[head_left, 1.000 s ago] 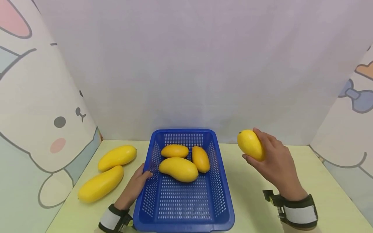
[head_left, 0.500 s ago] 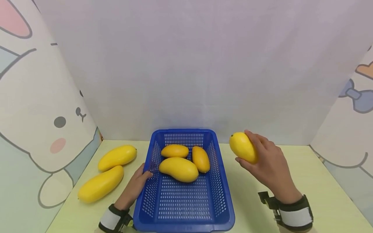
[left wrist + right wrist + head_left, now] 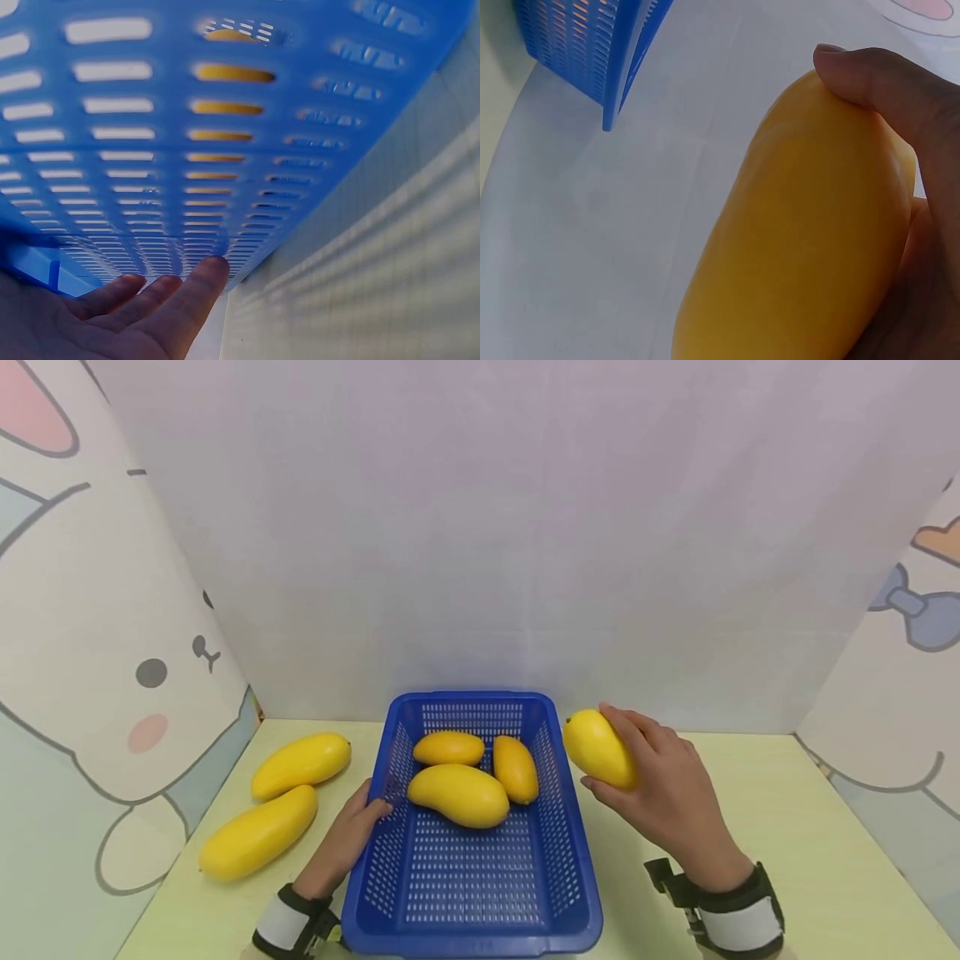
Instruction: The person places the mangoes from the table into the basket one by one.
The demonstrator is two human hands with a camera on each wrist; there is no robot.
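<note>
In the head view, my right hand (image 3: 670,793) grips a yellow mango (image 3: 597,745) in the air, just right of the blue plastic basket (image 3: 472,943). The right wrist view has this mango (image 3: 802,225) up close, with the thumb across one end. My left hand (image 3: 347,839) holds the basket's left rim, its thumb over the edge. From the left wrist, the fingers lie along the outside of the slotted basket wall (image 3: 165,90). Inside, toward the back, are a large yellow mango (image 3: 459,796) and two smaller orange-yellow mangoes (image 3: 448,748), one of them (image 3: 516,769) at the right.
Two yellow mangoes (image 3: 302,766) lie on the pale table (image 3: 810,860) left of the basket, the nearer one (image 3: 259,833) slanting toward the front left. A white cloth (image 3: 525,543) rises behind, and side panels with cartoon prints (image 3: 97,677) flank the table.
My right hand has carried the mango leftward and slightly down, up close to the basket's right rim. The left hand, the basket and the other mangoes have stayed in place.
</note>
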